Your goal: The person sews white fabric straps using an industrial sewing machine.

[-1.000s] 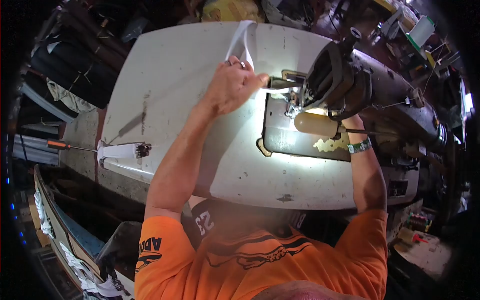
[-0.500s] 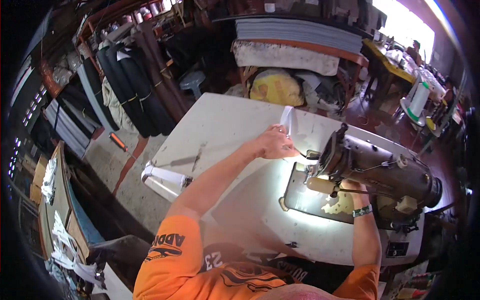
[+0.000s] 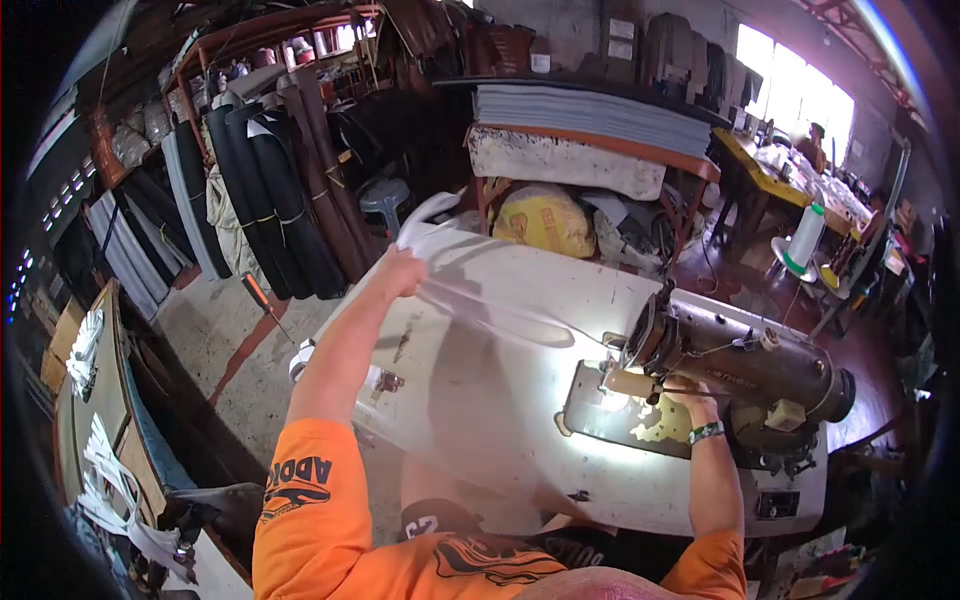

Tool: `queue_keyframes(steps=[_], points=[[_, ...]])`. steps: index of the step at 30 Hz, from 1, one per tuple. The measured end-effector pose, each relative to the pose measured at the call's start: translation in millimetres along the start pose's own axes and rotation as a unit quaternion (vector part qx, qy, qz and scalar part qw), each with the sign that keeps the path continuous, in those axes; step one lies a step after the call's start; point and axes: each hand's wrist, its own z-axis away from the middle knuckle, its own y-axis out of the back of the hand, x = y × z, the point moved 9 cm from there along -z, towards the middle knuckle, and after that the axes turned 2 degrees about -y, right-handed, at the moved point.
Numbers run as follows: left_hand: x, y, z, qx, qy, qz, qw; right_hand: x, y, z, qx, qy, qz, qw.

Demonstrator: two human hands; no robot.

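Observation:
My left hand (image 3: pixel 403 272) is closed around white strips (image 3: pixel 430 222) over the far left part of the white table (image 3: pixel 470 400). Their ends stick out above the fist, and a long loop trails right toward the sewing machine (image 3: pixel 745 360). Behind the machine's arm, beside the lit metal bed plate (image 3: pixel 640 430), is my right hand (image 3: pixel 692 398). Its fingers are mostly hidden by the machine, so their grip does not show. A patterned band circles that wrist.
A screwdriver (image 3: pixel 257 292) with an orange and black handle stands at the table's left edge. A white thread cone (image 3: pixel 806 238) is at the right. Fabric rolls (image 3: pixel 265 190) lean at the back left. White strips (image 3: pixel 125 500) hang at the lower left. Someone sits by the window.
My left hand has moved left, away from the machine, drawing the white strips out across the table. My right hand stays by the machine. The view has shifted slightly.

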Motion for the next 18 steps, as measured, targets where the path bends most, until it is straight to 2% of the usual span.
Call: queue_keyframes(steps=[2, 4, 6, 7, 8, 10, 12, 18], points=[[-28, -9, 15, 0.004, 0.052, -0.034, 0.998, -1, 1, -4, 0.017, -0.002, -0.003, 1.0], [-43, -17, 21, -0.041, 0.046, -0.022, 0.998, -13, 7, -3, 0.006, 0.01, 0.007, 1.0], [-69, -32, 23, 0.01, 0.115, 0.117, 0.986, -36, 12, 19, -0.088, 0.043, 0.061, 0.993], [-73, -28, 27, 0.014, 0.126, 0.124, 0.984, -52, 21, 33, -0.134, 0.057, 0.087, 0.986], [-74, -22, 30, 0.017, 0.135, 0.131, 0.982, -56, 22, 35, -0.14, 0.059, 0.079, 0.985], [-88, -38, 18, -0.053, 0.134, 0.107, 0.984, -54, 22, 30, -0.127, 0.055, 0.058, 0.989], [-107, -66, -6, -0.081, 0.126, 0.044, 0.988, -51, 17, 26, -0.118, 0.048, 0.039, 0.991], [-110, -83, -16, -0.158, 0.099, -0.001, 0.982, -39, 3, 30, -0.134, 0.007, -0.002, 0.991]])
